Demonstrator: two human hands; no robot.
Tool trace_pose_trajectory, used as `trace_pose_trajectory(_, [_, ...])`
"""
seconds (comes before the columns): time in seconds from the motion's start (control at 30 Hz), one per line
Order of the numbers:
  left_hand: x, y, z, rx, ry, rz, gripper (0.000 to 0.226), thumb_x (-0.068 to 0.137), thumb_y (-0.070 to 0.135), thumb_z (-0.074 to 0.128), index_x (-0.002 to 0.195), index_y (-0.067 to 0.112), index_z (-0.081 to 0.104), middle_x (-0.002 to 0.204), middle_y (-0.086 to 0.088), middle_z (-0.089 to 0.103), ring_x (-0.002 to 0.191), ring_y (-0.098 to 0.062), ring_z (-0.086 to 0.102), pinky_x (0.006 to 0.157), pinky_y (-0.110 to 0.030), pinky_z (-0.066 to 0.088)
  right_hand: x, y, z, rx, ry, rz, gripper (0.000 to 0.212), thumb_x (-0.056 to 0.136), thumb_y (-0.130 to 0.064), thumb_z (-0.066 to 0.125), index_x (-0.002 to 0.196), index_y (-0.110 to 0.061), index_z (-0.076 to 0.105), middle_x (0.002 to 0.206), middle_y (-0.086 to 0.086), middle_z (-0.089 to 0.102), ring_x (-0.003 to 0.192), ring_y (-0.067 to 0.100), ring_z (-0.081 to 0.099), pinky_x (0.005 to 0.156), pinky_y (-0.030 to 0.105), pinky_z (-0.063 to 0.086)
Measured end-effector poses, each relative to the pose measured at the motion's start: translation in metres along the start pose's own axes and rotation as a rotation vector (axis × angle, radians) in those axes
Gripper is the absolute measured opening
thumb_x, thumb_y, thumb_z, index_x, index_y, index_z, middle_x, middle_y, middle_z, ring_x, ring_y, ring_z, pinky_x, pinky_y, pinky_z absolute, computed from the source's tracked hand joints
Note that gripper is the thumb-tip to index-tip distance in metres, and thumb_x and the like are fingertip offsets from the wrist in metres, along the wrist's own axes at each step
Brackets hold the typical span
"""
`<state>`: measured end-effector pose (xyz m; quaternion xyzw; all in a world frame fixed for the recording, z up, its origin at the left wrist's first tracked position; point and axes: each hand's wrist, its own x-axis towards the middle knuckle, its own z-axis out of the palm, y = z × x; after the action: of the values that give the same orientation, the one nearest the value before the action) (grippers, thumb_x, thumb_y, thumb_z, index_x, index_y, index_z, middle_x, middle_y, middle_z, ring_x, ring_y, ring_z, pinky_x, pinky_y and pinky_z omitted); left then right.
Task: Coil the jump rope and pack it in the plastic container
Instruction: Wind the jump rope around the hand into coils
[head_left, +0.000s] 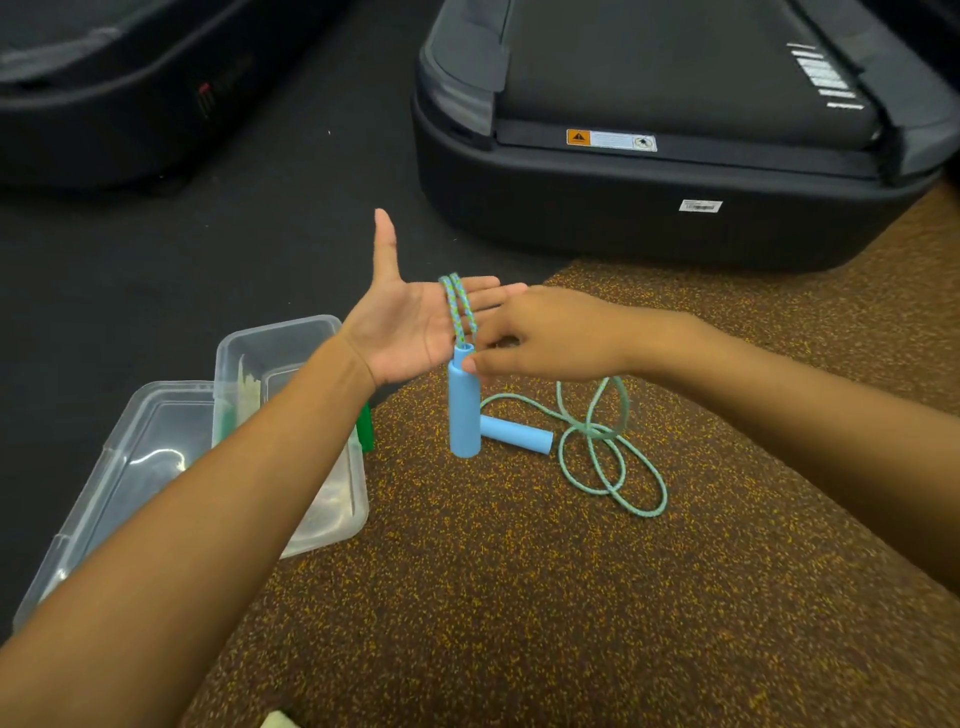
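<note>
Above speckled floor, left hand (410, 325) flat, palm up, rope (458, 307) draped over fingers, right hand (540, 335) pinching blue handle (464, 410)

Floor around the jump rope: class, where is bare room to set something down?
Bare speckled floor lies nearer the camera than the loose rope, and right of it. Crowded: between the container and the blue handles, under both hands.

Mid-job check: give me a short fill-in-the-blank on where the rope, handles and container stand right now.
1. Rope loops drape over the open ____ hand.
2. The right hand pinches the top of the hanging blue ____.
3. The second handle lies on the ____ speckled floor.
4. The clear plastic container sits to the ____ of the handles.

Missing: left; handle; brown; left
</note>
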<state>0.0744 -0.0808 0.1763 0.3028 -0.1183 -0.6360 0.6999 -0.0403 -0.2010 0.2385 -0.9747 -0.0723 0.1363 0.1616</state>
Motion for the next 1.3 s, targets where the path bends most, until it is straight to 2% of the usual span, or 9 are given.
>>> trace_pose_trajectory(0.07, [0.0,-0.002,0.002,0.061,-0.032,-0.059,0.123,0.061,0.092,0.017,0.138,-0.002,0.034,0.116,-0.017,0.063,0.1,-0.028,0.062,0.081,-0.039,0.053,-0.001,0.001,-0.006,-0.01,0.059,-0.006,0.028,0.089,-0.041,0.05,0.074,-0.023,0.065,0.054,-0.007,0.043,0.054,0.003,0.043,0.057,0.029,0.035])
trace_pose_trajectory(0.17, [0.0,-0.005,0.006,0.131,-0.113,-0.121,0.116,0.061,0.092,0.013,0.12,0.003,0.058,0.105,-0.01,0.066,0.091,-0.021,0.054,0.085,-0.032,0.046,0.0,0.004,-0.01,0.03,0.115,-0.013,0.028,0.086,-0.038,0.055,0.075,-0.015,0.067,0.057,-0.001,0.051,0.052,0.011,0.043,0.059,0.032,0.036])
trace_pose_trajectory(0.3, [0.002,-0.007,0.008,0.01,-0.321,-0.204,0.115,0.063,0.089,0.025,0.128,-0.005,0.045,0.108,-0.022,0.064,0.105,-0.035,0.059,0.105,-0.045,0.035,0.0,0.009,-0.015,0.165,0.152,-0.024,0.021,0.081,-0.034,0.064,0.071,-0.015,0.065,0.056,0.0,0.057,0.051,0.008,0.044,0.051,0.017,0.034])
trace_pose_trajectory(0.5, [0.006,-0.014,0.017,0.15,-0.304,-0.238,0.122,0.061,0.089,0.019,0.138,-0.003,0.033,0.141,-0.027,0.038,0.135,-0.039,0.031,0.112,-0.047,0.025,0.005,0.015,-0.014,0.254,0.235,-0.01,0.027,0.071,-0.035,0.074,0.073,-0.013,0.058,0.056,-0.009,0.048,0.055,0.005,0.044,0.06,0.028,0.037])
trace_pose_trajectory(0.6, [0.007,-0.016,0.019,0.137,-0.316,-0.259,0.124,0.06,0.089,0.02,0.137,-0.007,0.029,0.139,-0.028,0.04,0.134,-0.039,0.032,0.111,-0.048,0.028,0.006,0.02,-0.012,0.32,0.265,0.011,0.025,0.069,-0.029,0.076,0.076,-0.014,0.057,0.055,-0.01,0.045,0.052,0.003,0.042,0.058,0.027,0.036])
trace_pose_trajectory(0.8, [0.009,-0.02,0.022,0.183,-0.347,-0.31,0.125,0.059,0.089,0.02,0.137,-0.008,0.032,0.136,-0.03,0.044,0.129,-0.04,0.04,0.108,-0.047,0.031,0.011,0.033,-0.011,0.667,0.292,0.047,0.028,0.07,-0.017,0.077,0.079,-0.016,0.051,0.063,-0.003,0.046,0.045,-0.001,0.041,0.047,0.009,0.035])
trace_pose_trajectory(1.0, [0.011,-0.018,0.025,0.122,-0.444,-0.316,0.127,0.059,0.089,0.023,0.139,-0.01,0.027,0.136,-0.031,0.044,0.128,-0.04,0.042,0.109,-0.047,0.028,0.01,0.043,0.002,0.838,0.297,0.141,0.022,0.079,-0.032,0.067,0.08,-0.016,0.053,0.069,0.001,0.05,0.061,0.006,0.043,0.055,0.014,0.037])
trace_pose_trajectory(1.13, [0.01,-0.017,0.022,0.057,-0.473,-0.288,0.127,0.06,0.088,0.029,0.138,-0.013,0.026,0.135,-0.031,0.044,0.127,-0.039,0.043,0.109,-0.046,0.03,0.008,0.05,0.012,0.9,0.278,0.171,0.031,0.085,-0.042,0.056,0.079,-0.013,0.053,0.066,-0.003,0.047,0.057,0.004,0.042,0.054,0.017,0.039])
trace_pose_trajectory(1.3, [0.009,-0.016,0.019,-0.065,-0.531,-0.249,0.126,0.06,0.084,0.039,0.137,-0.014,0.026,0.135,-0.034,0.043,0.127,-0.043,0.042,0.109,-0.049,0.027,0.008,0.053,0.021,1.103,0.203,0.186,0.031,0.089,-0.04,0.051,0.067,-0.018,0.045,0.062,-0.003,0.043,0.055,0.006,0.041,0.053,0.018,0.038])
